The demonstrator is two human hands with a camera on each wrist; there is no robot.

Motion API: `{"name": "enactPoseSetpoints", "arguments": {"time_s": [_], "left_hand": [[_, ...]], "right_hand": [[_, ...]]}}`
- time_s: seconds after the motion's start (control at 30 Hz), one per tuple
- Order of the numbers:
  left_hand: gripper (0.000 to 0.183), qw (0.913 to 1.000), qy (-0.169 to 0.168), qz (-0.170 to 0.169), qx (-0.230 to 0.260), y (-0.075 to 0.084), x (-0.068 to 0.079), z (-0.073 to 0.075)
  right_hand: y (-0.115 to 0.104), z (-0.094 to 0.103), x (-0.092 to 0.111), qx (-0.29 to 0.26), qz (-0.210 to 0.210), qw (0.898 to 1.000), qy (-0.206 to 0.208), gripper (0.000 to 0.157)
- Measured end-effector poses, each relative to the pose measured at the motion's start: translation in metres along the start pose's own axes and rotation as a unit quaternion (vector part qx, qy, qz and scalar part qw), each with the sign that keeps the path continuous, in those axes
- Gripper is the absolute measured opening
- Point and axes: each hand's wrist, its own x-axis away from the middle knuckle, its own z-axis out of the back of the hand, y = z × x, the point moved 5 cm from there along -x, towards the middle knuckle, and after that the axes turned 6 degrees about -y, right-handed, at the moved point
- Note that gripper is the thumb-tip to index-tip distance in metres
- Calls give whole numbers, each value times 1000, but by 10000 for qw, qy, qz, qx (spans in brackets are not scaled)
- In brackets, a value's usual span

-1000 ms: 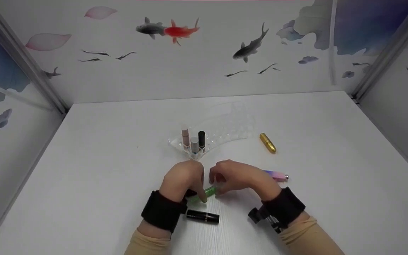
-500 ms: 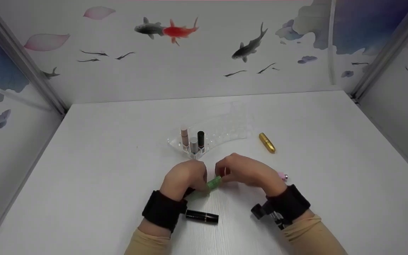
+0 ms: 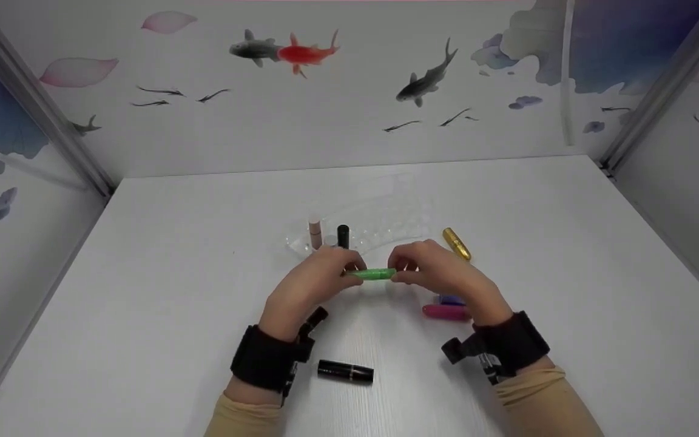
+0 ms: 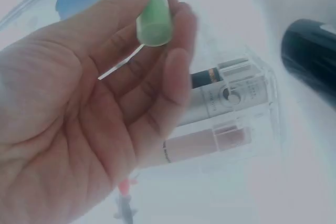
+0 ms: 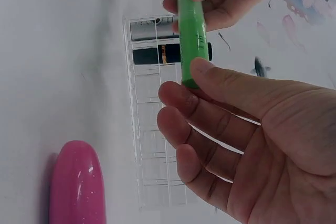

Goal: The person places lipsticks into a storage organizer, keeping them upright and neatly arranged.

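Observation:
A green lipstick tube (image 3: pixel 375 274) lies level between both hands, lifted in front of the clear lipstick holder (image 3: pixel 389 212). My left hand (image 3: pixel 313 279) pinches its left end between thumb and fingers. At the opposite end, the right hand (image 3: pixel 443 270) pinches it with thumb and index finger, the other fingers loosely bent. The right wrist view shows the green tube (image 5: pixel 192 40) with a paler, frosted section toward the left hand. Slotted in the holder's near left corner are a beige tube (image 3: pixel 315 233), a black tube (image 3: pixel 343 235) and a silver tube (image 4: pixel 215 100), mostly hidden in the head view.
A black lipstick (image 3: pixel 345 371) lies near the front. To the right, a magenta tube (image 3: pixel 446 312) lies beside a blue one (image 3: pixel 451 300), both partly behind the right arm. Farther back is a gold tube (image 3: pixel 457 244). Printed walls enclose the white table (image 3: pixel 173 273).
Both hands have moved forward and up with the green lipstick tube, which has turned from slanted to nearly level. The magenta tube has come into view from behind the right hand.

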Motion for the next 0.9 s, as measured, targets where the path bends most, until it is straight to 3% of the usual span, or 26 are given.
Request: {"name": "enactPoseSetpoints", "arguments": {"time_s": [0.17, 0.33, 0.67, 0.9], "left_hand": [[20, 9963, 775, -224, 286, 1, 0, 13], [19, 9884, 1389, -369, 495, 3, -1, 21], [21, 9801, 1831, -625, 444, 5, 0, 23], [20, 9693, 2252, -891, 419, 6, 3, 27]], "right_hand": [[2, -2, -2, -162, -233, 9996, 35, 11], [1, -4, -5, -273, -202, 9994, 87, 11], [-5, -4, -9, -205, 16, 9989, 418, 13], [-13, -1, -8, -48, 516, 9943, 929, 23]]}}
